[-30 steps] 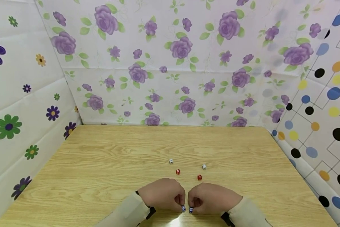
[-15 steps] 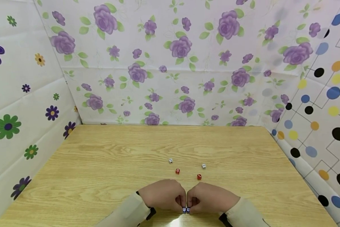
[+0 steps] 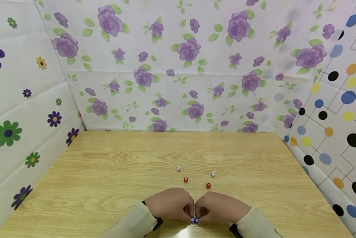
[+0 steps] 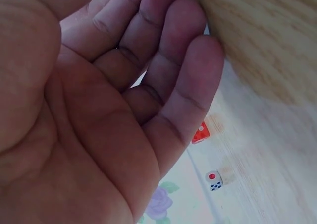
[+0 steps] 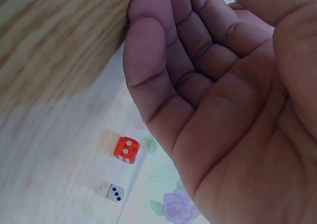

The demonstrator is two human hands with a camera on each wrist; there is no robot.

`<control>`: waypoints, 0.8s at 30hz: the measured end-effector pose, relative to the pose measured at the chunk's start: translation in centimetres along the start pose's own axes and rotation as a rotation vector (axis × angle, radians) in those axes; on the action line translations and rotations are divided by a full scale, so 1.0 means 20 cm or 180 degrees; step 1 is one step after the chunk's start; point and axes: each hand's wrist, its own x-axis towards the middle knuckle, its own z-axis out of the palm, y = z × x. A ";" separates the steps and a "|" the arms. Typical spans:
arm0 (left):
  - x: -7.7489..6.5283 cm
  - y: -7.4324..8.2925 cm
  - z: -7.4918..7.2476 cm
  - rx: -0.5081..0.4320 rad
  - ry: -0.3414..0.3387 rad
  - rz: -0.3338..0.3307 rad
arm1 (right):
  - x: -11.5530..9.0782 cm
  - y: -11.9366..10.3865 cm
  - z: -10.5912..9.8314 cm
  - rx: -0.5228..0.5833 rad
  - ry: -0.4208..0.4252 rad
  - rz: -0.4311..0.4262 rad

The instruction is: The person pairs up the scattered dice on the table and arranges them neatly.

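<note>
Near the table's front edge, my left hand (image 3: 172, 205) pinches a small blue die (image 3: 192, 219) between thumb and fingertips. Mirroring it, my right hand (image 3: 219, 207) pinches a second blue die (image 3: 197, 220). The two dice sit side by side, right up against each other, and the knuckles of both hands nearly meet above them. In the left wrist view, the palm and curled fingers (image 4: 198, 80) fill the picture and the pinched die is out of sight. The right wrist view likewise shows the palm and curled fingers (image 5: 146, 55), its die hidden.
Beyond the hands lie two red dice (image 3: 185, 179) (image 3: 208, 185) on the wood-grain table (image 3: 121, 165). Slightly farther back are two white dice (image 3: 178, 169) (image 3: 213, 174). A flowered cloth (image 3: 166, 82) hangs along the back edge, with patterned cloths on both sides.
The right hand has moved left with its blue die, closing the small gap to the left hand's die. Over the last half second the hands stay put. Red and white dice have not moved.
</note>
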 end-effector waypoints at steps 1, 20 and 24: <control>0.00 0.00 0.00 -0.0008 -0.0001 0.0001 | 0.00 0.00 0.00 -0.0009 -0.0002 -0.0003; -0.06 -0.08 -0.22 0.0099 0.0679 -0.0189 | -0.11 0.11 -0.24 -0.0125 0.0641 0.0166; -0.05 -0.10 -0.26 0.0186 0.1014 -0.0344 | -0.11 0.13 -0.30 -0.0276 0.0913 0.0265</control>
